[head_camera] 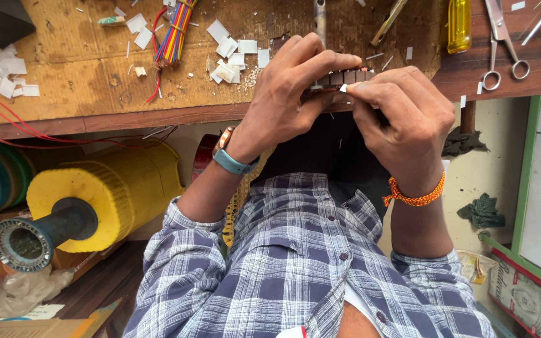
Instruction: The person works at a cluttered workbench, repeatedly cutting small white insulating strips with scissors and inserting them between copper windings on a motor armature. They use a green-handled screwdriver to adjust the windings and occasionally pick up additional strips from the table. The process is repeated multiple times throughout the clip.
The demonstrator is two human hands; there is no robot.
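Your left hand (289,94) has its grip closed around a small dark slotted part (340,77), thumb beneath and fingers curled over the top, pinning it at the near edge of the counter (82,87). Your right hand (402,119) meets it from the other side, thumb and forefinger pinched shut on a small white paper slip (344,88) whose tip touches the part's near face.

You look to be at the step of working the slip into one of the slots; the strip of copper colour just above your left fingertips suggests wire already sits there, though I cannot tell for sure. The next move calls for a steady left hold and a straight, light push from the right, so the slip does not buckle.

Beyond the grip, more cut white slips (233,53) lie scattered on the counter. Farther left of them lies a bundle of coloured wires (173,34); off to the right, well apart, a yellow screwdriver handle (459,25) and scissors (502,44).
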